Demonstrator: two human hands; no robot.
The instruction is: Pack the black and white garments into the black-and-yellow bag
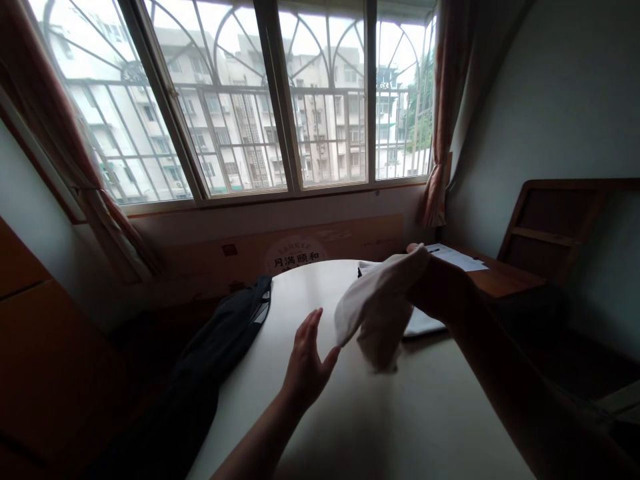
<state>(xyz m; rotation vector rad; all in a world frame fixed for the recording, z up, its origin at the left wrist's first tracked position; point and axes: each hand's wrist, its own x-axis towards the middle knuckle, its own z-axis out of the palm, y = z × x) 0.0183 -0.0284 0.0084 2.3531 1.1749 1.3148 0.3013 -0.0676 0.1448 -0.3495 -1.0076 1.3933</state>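
Black fabric garment [220,327] draped over left edge of smooth white round-edged counter [295,293], probably set aside; soft whitish cloth [375,300] hanging over counter, raised by upper corner, likely to let folds drop; flat white dark-edged item [425,325] lying just beyond; left hand [307,363] loosely spread at cloth's lower tip, contact unclear; right hand [437,288] gripping cloth's upper corner.

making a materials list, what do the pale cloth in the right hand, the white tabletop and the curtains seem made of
Pale cloth: soft matte fabric, drooping in folds; fibre unclear. White tabletop: smooth, faintly glossy, perhaps laminate or painted wood, given its soft sheen. Curtains: dull pinkish fabric, hanging in folds.
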